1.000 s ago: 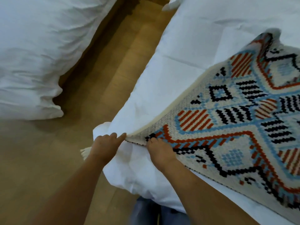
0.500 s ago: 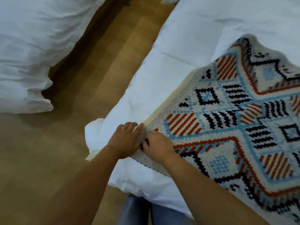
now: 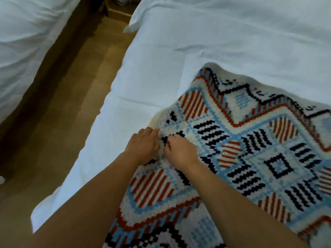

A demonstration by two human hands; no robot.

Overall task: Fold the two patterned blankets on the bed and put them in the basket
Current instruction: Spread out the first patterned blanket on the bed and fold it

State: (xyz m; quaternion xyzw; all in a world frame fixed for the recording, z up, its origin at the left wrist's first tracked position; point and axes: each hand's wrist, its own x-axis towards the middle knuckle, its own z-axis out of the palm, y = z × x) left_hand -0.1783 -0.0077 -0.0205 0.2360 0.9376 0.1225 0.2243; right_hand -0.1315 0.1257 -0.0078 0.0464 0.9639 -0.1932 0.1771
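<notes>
Your left hand and right hand sit side by side, knuckles almost touching. Each grip is closed on a pinch of the blanket near its left edge. One blanket shows. It lies on the bed, spread from the near edge out to the right, and its far edge is humped up against the white sheet. The bed's left edge runs a little to the left of your left hand. Beyond it a strip of wooden floor gives open room, bounded by a second bed at far left. Past the blanket, the first bed's far part is plain sheet. That makes two beds, one blanket and two hands.
</notes>
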